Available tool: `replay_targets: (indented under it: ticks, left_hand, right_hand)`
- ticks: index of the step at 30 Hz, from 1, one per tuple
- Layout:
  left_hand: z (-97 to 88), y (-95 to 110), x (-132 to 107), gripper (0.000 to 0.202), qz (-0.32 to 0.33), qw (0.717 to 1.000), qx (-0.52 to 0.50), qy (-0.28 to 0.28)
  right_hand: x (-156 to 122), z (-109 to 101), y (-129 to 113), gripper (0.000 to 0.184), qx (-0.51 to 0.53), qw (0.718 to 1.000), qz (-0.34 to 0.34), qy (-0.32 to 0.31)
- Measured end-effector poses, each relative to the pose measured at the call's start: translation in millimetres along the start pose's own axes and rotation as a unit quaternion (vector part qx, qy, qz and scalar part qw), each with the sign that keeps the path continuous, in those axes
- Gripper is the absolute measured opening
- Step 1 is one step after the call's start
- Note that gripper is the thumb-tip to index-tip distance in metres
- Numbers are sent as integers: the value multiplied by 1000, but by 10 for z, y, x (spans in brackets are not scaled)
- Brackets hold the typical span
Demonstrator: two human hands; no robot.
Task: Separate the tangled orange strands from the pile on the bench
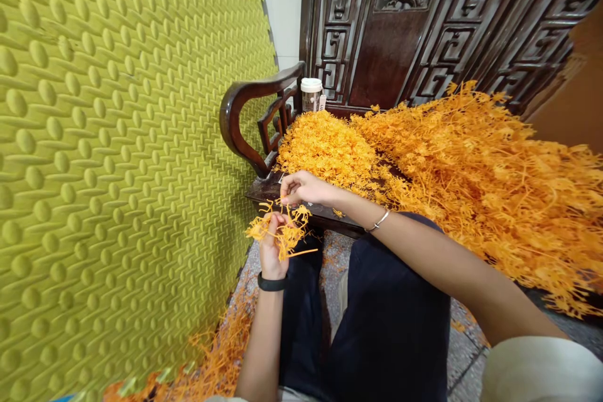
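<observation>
My left hand [274, 248], with a black band at the wrist, is closed around an orange artificial foliage sprig [289, 240]. Its thin stems and frilly leaves stick out on both sides of the fingers, and one bare stem points right. Just above, my right hand [304, 188] pinches a thin tip at the sprig's upper end between thumb and fingers. What exactly lies between these fingertips is partly hidden. A heap of loose orange leaf pieces [330, 144] lies on the dark wooden bench [325, 217] beyond my hands.
A large pile of orange branches [499, 182] covers the bench to the right. At the back stands a clear cup with a white lid [311, 94], near the curved armrest [230, 116]. A yellow-green textured mat [127, 138] rises at left. Orange stems [226, 339] litter the floor.
</observation>
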State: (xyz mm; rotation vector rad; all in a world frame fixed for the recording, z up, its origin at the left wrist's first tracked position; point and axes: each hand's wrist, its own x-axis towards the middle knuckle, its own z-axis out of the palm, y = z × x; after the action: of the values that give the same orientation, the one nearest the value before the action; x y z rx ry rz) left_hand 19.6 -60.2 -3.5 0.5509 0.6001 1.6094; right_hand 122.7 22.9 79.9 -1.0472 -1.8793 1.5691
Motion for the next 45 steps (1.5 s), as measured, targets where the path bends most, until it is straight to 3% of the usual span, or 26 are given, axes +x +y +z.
replay_targets:
  ticks: [5, 7, 10, 13, 15, 18, 20, 22, 26, 29, 32, 36, 39, 45]
  left_hand:
    - [-9, -25, 6, 19, 21, 999, -4, 30]
    - [-36, -27, -9, 21, 23, 999, -8, 41]
    - [-82, -6, -30, 25, 27, 998, -8, 50]
    - [-118, 19, -14, 20, 33, 998, -17, 56]
    - [-135, 16, 15, 20, 16, 998, -23, 49]
    - [-150, -28, 54, 29, -31, 998, -48, 39]
    - [-147, -64, 61, 35, -52, 996, -68, 30]
    - [-136, -89, 55, 37, -58, 996, -71, 12]
    - [-111, -94, 44, 35, -43, 998, -52, -4]
    - [-104, -85, 51, 36, -48, 998, -39, 0]
    - [-99, -86, 53, 39, -73, 997, -17, -7]
    - [-95, -116, 37, 37, -81, 995, 48, -12]
    - [-107, -154, 31, 34, -65, 992, 109, -12]
    - [-151, -206, 47, 34, -30, 975, 220, 3]
  right_hand:
    - [57, 118, 41, 15, 35, 998, 28, 48]
    - [82, -11, -2, 18, 60, 989, 34, 130]
    - [59, -519, -103, 23, 92, 943, -26, 318]
    - [-15, -1139, -87, 9, 48, 877, -130, 460]
    - [-39, -1421, 32, 9, 18, 857, -131, 498]
    - [-6, -1579, 285, 11, -7, 860, -64, 506]
    - [33, -1578, 414, 12, -14, 869, -23, 494]
    - [58, -1554, 470, 25, -9, 880, -7, 474]
    - [51, -1496, 416, 58, -77, 897, -29, 435]
    - [30, -1396, 328, 58, -131, 906, -39, 401]
    - [-1, -1193, 200, 38, -134, 943, -61, 299]
    - [-95, -794, -34, 28, -141, 981, -106, 87]
    - [-158, -506, -139, 29, -178, 976, -120, -34]
    - [-113, -208, -38, 32, -235, 950, -130, -160]
